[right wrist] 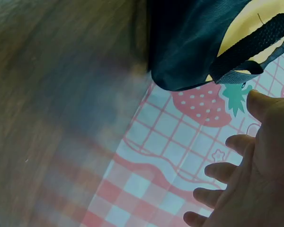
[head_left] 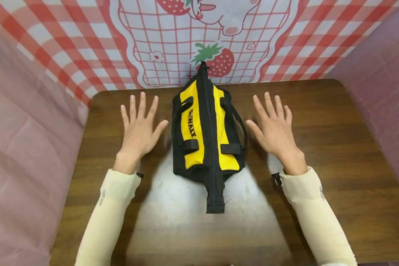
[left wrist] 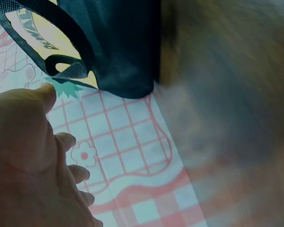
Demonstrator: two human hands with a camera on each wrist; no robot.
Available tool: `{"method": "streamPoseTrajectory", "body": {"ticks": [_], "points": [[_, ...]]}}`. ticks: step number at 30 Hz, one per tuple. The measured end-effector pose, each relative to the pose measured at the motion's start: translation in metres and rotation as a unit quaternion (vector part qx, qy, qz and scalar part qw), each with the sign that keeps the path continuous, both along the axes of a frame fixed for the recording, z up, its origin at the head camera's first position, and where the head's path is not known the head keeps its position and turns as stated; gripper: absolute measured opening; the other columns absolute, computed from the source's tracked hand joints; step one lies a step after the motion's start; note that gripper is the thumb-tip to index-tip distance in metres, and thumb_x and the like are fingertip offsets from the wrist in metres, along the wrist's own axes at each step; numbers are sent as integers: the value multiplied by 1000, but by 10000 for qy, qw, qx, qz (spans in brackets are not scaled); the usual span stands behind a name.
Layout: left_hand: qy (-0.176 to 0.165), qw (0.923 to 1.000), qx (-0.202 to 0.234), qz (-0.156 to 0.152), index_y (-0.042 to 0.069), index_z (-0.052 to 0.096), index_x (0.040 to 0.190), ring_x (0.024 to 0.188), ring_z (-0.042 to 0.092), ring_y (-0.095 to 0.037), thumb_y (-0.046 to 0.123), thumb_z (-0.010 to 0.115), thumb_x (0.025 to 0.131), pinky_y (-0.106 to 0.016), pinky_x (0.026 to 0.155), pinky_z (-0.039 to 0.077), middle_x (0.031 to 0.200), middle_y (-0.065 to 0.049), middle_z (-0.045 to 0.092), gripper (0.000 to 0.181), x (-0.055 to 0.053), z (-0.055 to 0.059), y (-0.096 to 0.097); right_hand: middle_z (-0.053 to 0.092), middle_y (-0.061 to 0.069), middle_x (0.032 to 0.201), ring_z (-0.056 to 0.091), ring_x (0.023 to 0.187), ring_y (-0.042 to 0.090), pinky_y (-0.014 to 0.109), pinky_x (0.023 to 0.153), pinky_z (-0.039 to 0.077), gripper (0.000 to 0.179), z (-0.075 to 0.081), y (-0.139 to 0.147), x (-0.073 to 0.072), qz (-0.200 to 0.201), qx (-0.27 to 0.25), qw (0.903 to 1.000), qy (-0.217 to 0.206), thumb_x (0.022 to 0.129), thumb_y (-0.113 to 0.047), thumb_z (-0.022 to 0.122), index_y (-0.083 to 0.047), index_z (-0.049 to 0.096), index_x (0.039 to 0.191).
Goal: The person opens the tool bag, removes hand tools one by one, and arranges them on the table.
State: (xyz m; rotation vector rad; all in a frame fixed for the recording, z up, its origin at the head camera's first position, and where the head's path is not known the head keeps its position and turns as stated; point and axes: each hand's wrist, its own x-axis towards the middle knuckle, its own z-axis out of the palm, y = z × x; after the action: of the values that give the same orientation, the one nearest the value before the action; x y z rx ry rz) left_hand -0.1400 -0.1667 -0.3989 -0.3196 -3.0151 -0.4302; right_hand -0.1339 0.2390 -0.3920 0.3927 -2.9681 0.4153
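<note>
A black and yellow DEWALT tool bag [head_left: 208, 129] stands on the wooden table, its long zipper running from the far end to a flap at the near end. The zipper looks closed. To the left of the bag is my left hand [head_left: 137, 129], fingers spread and holding nothing. My right hand [head_left: 275, 131] mirrors it on the other side, also spread, its thumb close to the bag's side handle [head_left: 240, 125] but apart from it. Both wrist views show the bag's dark side [left wrist: 118, 47] beyond the fingers, with black strap handles [right wrist: 255, 45].
The brown wooden table [head_left: 336, 155] has rounded far corners. Behind it hangs a red and white checked cloth [head_left: 79, 44] with strawberry prints. Pink cloth [head_left: 30, 147] hangs at the left, and a purplish cloth [head_left: 379, 81] at the right.
</note>
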Motion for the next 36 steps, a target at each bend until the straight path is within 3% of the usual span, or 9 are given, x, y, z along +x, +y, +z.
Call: {"method": "streamPoseTrajectory", "body": {"ticks": [6,15,22,26,30,33,36], "points": [[-18,9965,748,-377,27,8,165,156,-14,-31,63,30,105,-56,121,-16,171,-12,-2,74,-17,4,20,14,12,170,12,156,38,68,117,10,71,4,-8,-16,340,-619,9973,199,105,-51,46,-26,17,165],[126,9891,1343,-591,15,22,163,158,9,-28,58,38,105,-49,126,-2,169,-14,20,74,-46,7,49,41,12,160,36,147,34,60,115,23,61,9,-24,-47,462,-1180,9889,776,105,-40,52,-17,37,159],[-126,9733,2188,-688,11,32,157,149,33,-24,57,48,103,-42,124,23,161,-9,36,73,-67,-2,54,53,10,150,47,139,30,55,110,33,53,15,-36,-61,423,-1689,9791,1052,104,-35,58,-15,49,152],[-106,9534,2901,-821,6,39,147,145,40,-24,52,50,104,-39,121,29,157,-10,41,64,-79,-9,57,58,11,144,53,132,30,54,107,36,50,22,-45,-69,406,-2101,9710,1069,103,-33,61,-14,53,148],[37,9167,3862,-1024,-1,43,139,140,46,-26,38,50,106,-33,119,31,150,-18,48,52,-93,-14,62,62,10,139,58,124,29,51,105,42,47,28,-55,-77,424,-2368,9659,959,102,-32,62,-13,57,145],[-66,8908,4412,-1085,-2,43,140,138,47,-25,28,51,106,-31,118,31,148,-18,49,46,-100,-18,67,61,9,139,59,121,27,48,103,45,47,31,-62,-83,511,-2415,9652,865,102,-32,62,-13,57,145],[-214,8735,4731,-1131,-2,40,143,139,45,-27,21,52,106,-33,119,30,149,-18,48,45,-105,-20,71,62,9,138,60,120,26,46,102,47,47,32,-69,-90,596,-2469,9641,775,102,-32,63,-13,57,145]]}}
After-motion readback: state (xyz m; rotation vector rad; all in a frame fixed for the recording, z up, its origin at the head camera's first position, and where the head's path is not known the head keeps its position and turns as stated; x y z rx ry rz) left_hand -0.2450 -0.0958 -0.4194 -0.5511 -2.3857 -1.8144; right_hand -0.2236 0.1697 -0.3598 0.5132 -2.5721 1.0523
